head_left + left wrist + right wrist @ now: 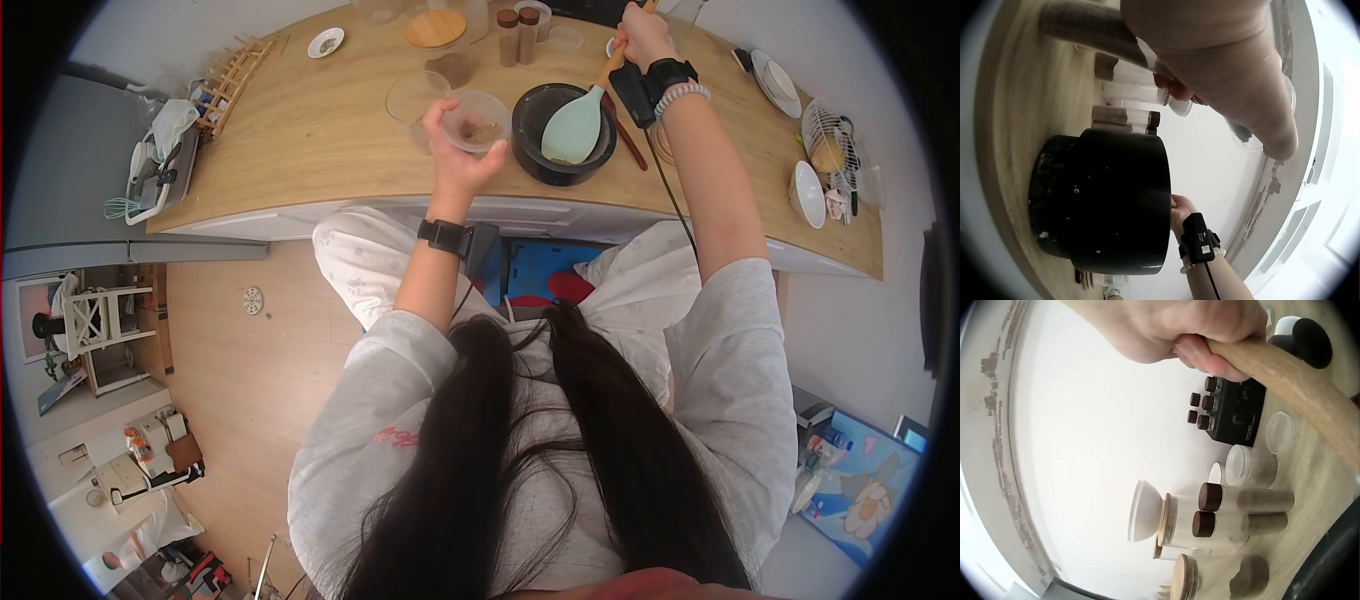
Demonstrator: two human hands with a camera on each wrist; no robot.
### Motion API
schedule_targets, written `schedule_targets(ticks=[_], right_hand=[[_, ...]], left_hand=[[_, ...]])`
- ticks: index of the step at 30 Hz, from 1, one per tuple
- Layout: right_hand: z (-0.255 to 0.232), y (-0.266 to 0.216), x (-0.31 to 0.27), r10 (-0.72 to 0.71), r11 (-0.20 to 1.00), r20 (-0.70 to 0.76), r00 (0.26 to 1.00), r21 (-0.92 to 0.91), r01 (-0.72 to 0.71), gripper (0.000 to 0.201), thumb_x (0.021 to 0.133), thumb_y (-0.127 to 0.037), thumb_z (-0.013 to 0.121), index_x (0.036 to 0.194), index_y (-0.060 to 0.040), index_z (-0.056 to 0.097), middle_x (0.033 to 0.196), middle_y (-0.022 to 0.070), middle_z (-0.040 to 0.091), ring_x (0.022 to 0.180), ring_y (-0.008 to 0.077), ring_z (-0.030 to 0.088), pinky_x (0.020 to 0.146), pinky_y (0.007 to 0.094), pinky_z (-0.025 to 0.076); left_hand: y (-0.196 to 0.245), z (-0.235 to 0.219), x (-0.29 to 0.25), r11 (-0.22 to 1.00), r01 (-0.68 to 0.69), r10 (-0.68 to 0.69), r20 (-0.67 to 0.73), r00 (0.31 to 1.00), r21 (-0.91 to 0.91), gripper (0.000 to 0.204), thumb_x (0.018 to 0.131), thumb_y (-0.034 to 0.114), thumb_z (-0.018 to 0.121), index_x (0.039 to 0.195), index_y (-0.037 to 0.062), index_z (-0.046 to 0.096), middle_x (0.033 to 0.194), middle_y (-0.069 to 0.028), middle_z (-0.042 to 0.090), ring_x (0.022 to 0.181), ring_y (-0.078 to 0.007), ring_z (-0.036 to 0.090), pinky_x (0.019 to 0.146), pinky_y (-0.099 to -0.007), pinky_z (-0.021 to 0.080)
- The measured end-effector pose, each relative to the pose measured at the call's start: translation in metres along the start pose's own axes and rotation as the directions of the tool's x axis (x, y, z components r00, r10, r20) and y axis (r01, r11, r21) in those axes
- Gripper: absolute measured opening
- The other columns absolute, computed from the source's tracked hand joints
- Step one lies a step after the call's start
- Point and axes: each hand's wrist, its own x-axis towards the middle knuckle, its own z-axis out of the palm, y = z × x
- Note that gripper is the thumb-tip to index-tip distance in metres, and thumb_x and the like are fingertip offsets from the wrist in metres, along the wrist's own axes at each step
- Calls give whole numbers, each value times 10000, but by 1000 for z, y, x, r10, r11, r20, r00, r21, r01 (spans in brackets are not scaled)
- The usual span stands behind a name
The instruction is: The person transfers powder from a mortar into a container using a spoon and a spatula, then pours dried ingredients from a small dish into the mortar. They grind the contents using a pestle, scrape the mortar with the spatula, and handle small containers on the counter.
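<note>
My left hand (464,168) holds a clear plastic tub (487,106) with a little brown powder in the bottom. The tub is beside a black pot (563,176), to its left. My right hand (643,38) grips the wooden handle (1291,378) of a mint-green spoon (573,128). The spoon's broad head is inside the pot, with some brown bits near its tip. From the left wrist view, the pot's dark side (1122,200) blocks its contents. Only the handle of the spoon shows in the right wrist view.
Behind the tub are a round clear lid (405,98) and a wooden-lidded jar (436,29). Two brown-capped jars (508,45) stand behind the pot. A small white dish (325,43) lies far left; a white bowl (807,195) and wire rack (828,135) are right.
</note>
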Motion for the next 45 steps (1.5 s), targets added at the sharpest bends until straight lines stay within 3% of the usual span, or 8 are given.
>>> schedule_targets(ticks=[6,8,18,27,30,35,42,45], right_hand=[[-4,21,29,-10,999,-70,998,-44,7,281,817,-283,541,859,-5,556,674,98,512,566,209,514,415,351,391],[-5,2,6,147,987,-42,988,-61,-150,171,859,-132,460,798,27,454,566,105,440,427,209,429,408,353,373],[-14,8,19,166,979,34,986,-130,-160,195,758,-51,457,835,126,481,678,201,514,522,281,519,500,418,427],[-13,7,19,195,978,-15,981,-69,-196,137,752,-1,444,820,115,471,671,205,489,504,274,499,438,410,403],[-15,13,24,196,977,-58,979,-69,-199,164,760,-77,435,742,71,503,604,170,499,438,248,497,353,333,307],[-26,10,29,230,971,-67,971,-51,-234,116,765,1,446,795,108,480,684,193,500,454,255,481,406,379,397],[-41,16,42,271,961,-81,959,-32,-274,130,769,6,445,831,115,480,653,179,491,426,268,481,391,392,390],[-52,19,55,308,939,-62,949,-141,-314,139,760,26,431,806,130,510,655,207,521,477,267,530,428,394,420]], left_hand=[[-1,-1,-1,1000,-6,6,-10,1000,3,777,615,271,777,1202,74,308,976,-100,489,799,-188,545,698,-311,466],[-2,-1,-1,1000,-4,4,-11,1000,7,776,614,268,775,1203,75,309,982,-99,484,802,-187,545,697,-311,467],[-8,-2,-2,1000,-2,2,-6,1000,-2,782,608,267,777,1205,77,308,978,-94,482,804,-182,540,688,-306,467],[-3,-2,-1,1000,-4,4,-15,1000,-3,784,610,267,778,1206,72,308,1014,-93,458,806,-185,539,694,-312,471],[-2,-3,-1,1000,-4,4,-17,1000,-8,783,611,266,778,1206,70,308,1038,-93,443,806,-188,538,694,-316,473],[-2,-3,-1,1000,-10,10,-17,1000,-16,784,613,266,779,1207,69,308,1051,-93,433,805,-192,539,693,-320,473],[-4,-2,-1,1000,-21,21,-11,1000,3,779,612,270,782,1199,69,312,1021,-96,459,795,-192,544,689,-318,473],[-2,-1,-1,1000,-20,20,-9,1000,0,777,613,268,782,1198,69,312,995,-95,475,792,-192,545,685,-316,474]])
